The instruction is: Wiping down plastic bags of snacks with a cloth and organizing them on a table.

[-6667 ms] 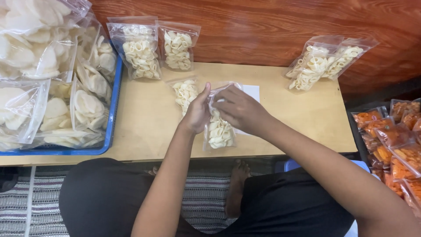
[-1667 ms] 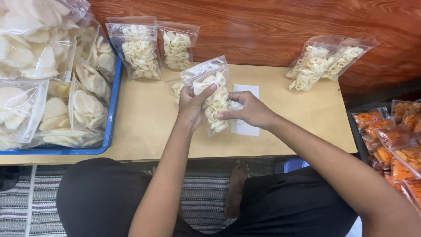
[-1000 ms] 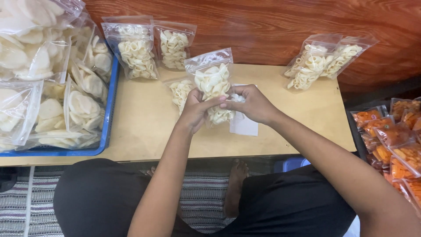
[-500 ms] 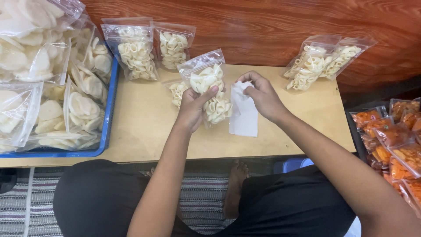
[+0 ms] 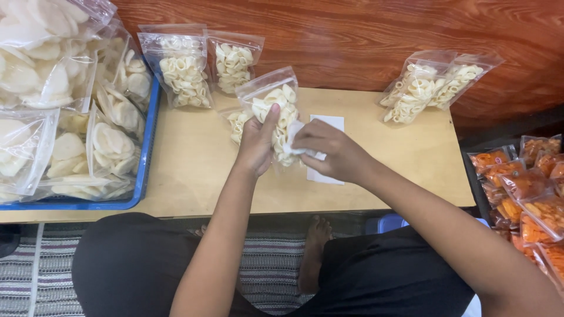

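My left hand (image 5: 257,142) grips a clear plastic bag of pale ring-shaped crackers (image 5: 276,104), holding it upright over the middle of the light wooden table (image 5: 194,170). My right hand (image 5: 329,149) pinches a small white paper slip (image 5: 296,141) against the front of that bag. Under the right hand lies a flat stack of white paper slips (image 5: 326,123). Another bag of crackers (image 5: 236,122) lies on the table behind the held one.
Two filled bags (image 5: 179,73) lean on the wooden wall at the back left, two more (image 5: 432,85) at the back right. A blue tray (image 5: 145,147) piled with bags of round white crackers fills the left. Orange snack bags (image 5: 529,194) lie at the right.
My right hand picked a paper slip from the stack and brought it left onto the bag's front. My left hand has lowered the bag slightly.
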